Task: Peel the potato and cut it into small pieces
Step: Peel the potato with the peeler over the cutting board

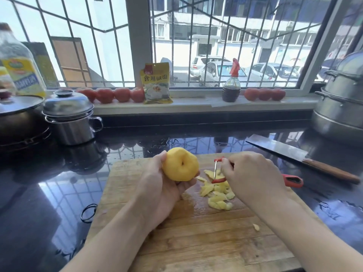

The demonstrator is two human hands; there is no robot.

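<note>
My left hand (pixel 157 191) holds a yellow potato (pixel 179 163) above the wooden cutting board (pixel 176 242); the side facing me is bare of skin, with a small dark dimple in it. My right hand (pixel 253 177) grips a red peeler (pixel 218 170), whose blade stands upright just right of the potato without touching it. The peeler's red handle end (pixel 293 180) sticks out past my right hand. A heap of yellow peelings (pixel 218 193) lies on the board under the peeler.
A cleaver with a wooden handle (pixel 298 156) lies on the dark countertop to the right of the board. A lidded steel pot (pixel 70 118) and a dark pan (pixel 17 114) stand at the left, a steel steamer (pixel 341 107) at the right. Tomatoes (pixel 112 94), a yellow packet (pixel 157 83) and a sauce bottle (pixel 231 85) line the windowsill. A black ring (pixel 88 213) lies left of the board.
</note>
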